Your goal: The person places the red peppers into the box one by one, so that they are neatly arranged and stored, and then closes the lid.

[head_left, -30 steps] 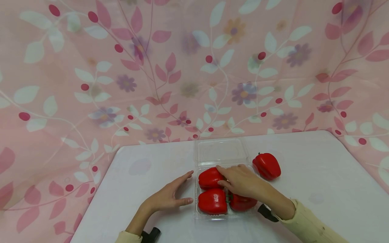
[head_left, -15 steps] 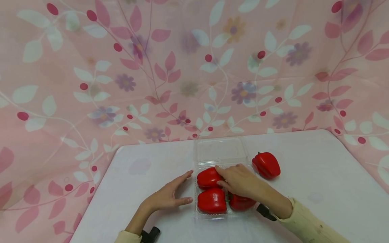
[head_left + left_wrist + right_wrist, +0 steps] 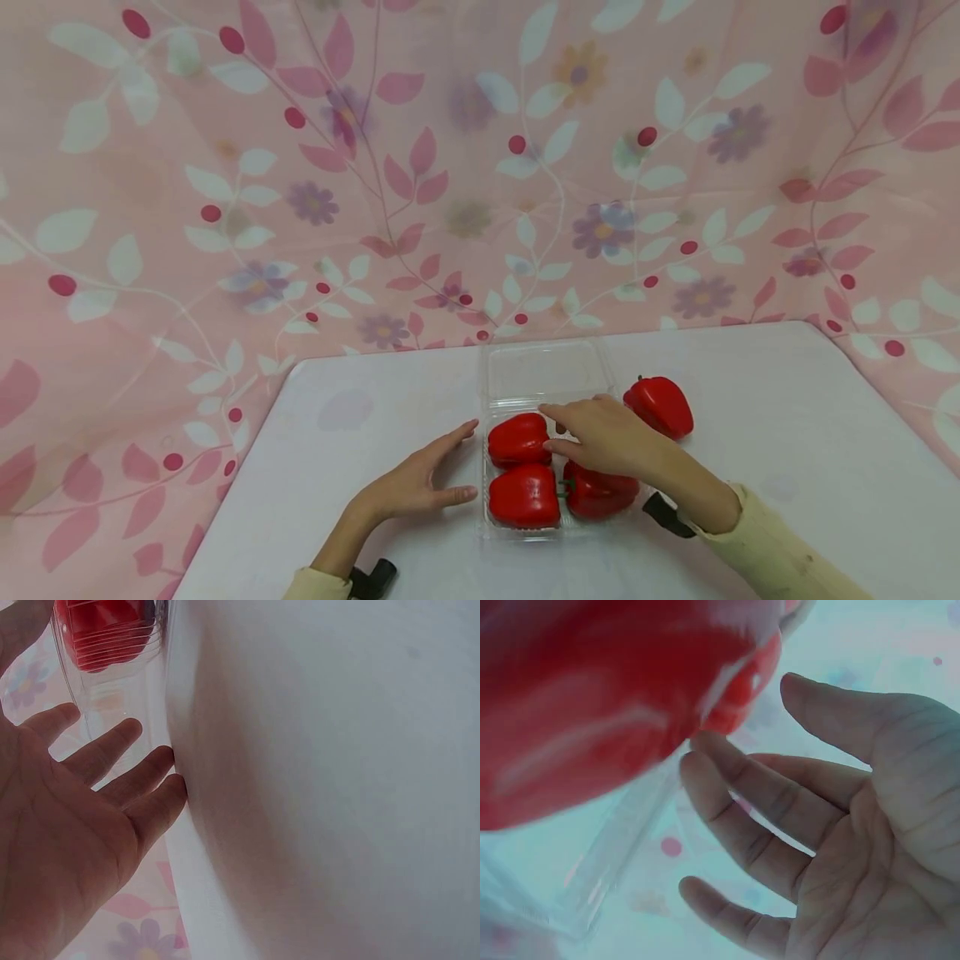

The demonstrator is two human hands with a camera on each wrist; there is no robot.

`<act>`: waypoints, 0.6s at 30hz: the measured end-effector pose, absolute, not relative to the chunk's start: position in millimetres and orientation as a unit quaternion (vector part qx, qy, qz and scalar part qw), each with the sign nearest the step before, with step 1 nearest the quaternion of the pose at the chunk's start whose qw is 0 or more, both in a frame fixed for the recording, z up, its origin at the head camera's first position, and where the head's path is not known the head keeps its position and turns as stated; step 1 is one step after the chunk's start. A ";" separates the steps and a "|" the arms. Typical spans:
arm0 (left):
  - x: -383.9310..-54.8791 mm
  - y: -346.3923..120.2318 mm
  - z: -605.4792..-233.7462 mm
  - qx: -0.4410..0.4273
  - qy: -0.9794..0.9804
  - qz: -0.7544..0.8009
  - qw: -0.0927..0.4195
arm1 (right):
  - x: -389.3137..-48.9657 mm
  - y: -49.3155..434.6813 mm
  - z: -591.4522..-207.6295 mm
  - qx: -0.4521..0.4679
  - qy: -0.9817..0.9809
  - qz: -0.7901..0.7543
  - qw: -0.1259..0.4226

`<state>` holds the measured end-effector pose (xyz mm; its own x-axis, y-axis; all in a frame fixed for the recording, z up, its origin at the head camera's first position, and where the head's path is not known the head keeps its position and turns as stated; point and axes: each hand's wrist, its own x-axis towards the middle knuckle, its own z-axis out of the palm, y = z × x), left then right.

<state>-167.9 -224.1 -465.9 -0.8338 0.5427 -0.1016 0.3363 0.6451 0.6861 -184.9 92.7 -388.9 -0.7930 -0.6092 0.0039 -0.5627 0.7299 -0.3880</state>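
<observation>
Three red bell peppers lie in a clear plastic clamshell box [image 3: 521,536]: a back-left pepper [image 3: 517,439], a front-left pepper [image 3: 525,497] and a front-right pepper [image 3: 600,497] partly behind my right hand. That right hand [image 3: 611,440] hovers over the box's back-right part, fingers loosely spread, holding nothing, thumb tip close beside the back-left pepper. In the right wrist view, red pepper skin [image 3: 577,712] fills the upper left, near the fingertips. My left hand [image 3: 405,485] stands left of the box, fingers and thumb apart, empty; the left wrist view shows its open palm [image 3: 67,847].
Another red bell pepper [image 3: 662,408] lies on the white table [image 3: 795,417], right of the box. The box's transparent lid [image 3: 551,371] is folded back flat behind it. A pink flowered cloth [image 3: 465,167] hangs at the table's far edge.
My right hand has let go of the back-left pepper and shifted slightly right, so more of that pepper shows. The left hand stays in place.
</observation>
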 end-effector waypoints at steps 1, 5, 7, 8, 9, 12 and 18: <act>-167.8 -224.2 -465.7 0.245 0.894 0.342 0.152 | -185.4 95.0 -387.8 -0.321 0.926 -0.192 0.056; -167.6 -224.5 -465.3 0.247 0.893 0.346 0.150 | -187.1 104.6 -384.7 -0.335 0.920 -0.200 0.037; -167.5 -224.5 -465.3 0.247 0.892 0.347 0.151 | -188.0 109.2 -384.2 -0.336 0.919 -0.202 0.034; -167.4 -224.5 -465.3 0.247 0.892 0.347 0.151 | -188.4 111.5 -384.2 -0.334 0.919 -0.204 0.034; -167.3 -224.4 -465.2 0.246 0.892 0.347 0.152 | -188.7 113.8 -384.0 -0.333 0.919 -0.208 0.033; -167.2 -224.3 -465.0 0.247 0.892 0.346 0.153 | -190.0 120.4 -384.1 -0.325 0.921 -0.214 0.027; -167.1 -223.8 -466.2 0.241 0.895 0.343 0.151 | -192.9 133.4 -381.0 -0.313 0.925 -0.214 0.008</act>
